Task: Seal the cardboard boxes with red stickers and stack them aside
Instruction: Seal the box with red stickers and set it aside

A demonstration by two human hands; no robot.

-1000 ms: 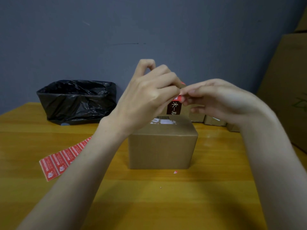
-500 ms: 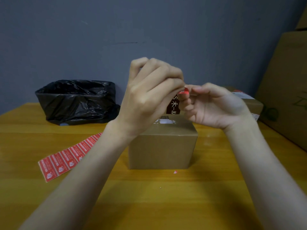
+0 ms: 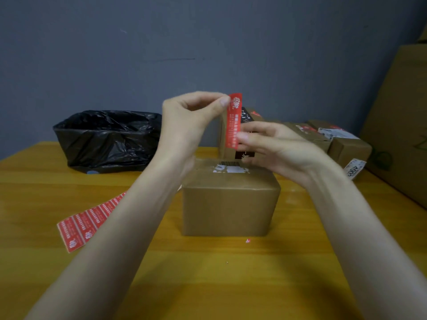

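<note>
Holding the red sticker (image 3: 234,121) with both hands, then?

Yes. The left hand (image 3: 184,125) pinches its top end between thumb and forefinger, and the fingers of the right hand (image 3: 277,148) nip its lower end. It hangs upright at the middle of the frame, above the far edge of the cardboard box (image 3: 228,204).

And round about?

The box sits with its flaps down on a yellow wooden table (image 3: 208,285), with a tiny red scrap (image 3: 248,240) just in front of it. At lower left lies a strip of red stickers (image 3: 85,227). Further back on the left stands a container lined with a black bag (image 3: 106,139). More boxes (image 3: 346,148) lie at the right, near a big carton (image 3: 402,125). Behind everything is a plain grey-blue wall (image 3: 208,42).

Anything you can't make out?

The strip's far end goes under the left forearm. The hands cover most of an upright box (image 3: 223,135) behind them. The frame's right edge cuts off the carton. The pale label on the near box is too blurred to read.

And the sticker itself?

It is long, narrow and straight, with a white emblem at the top and white print below, too small to read.
</note>
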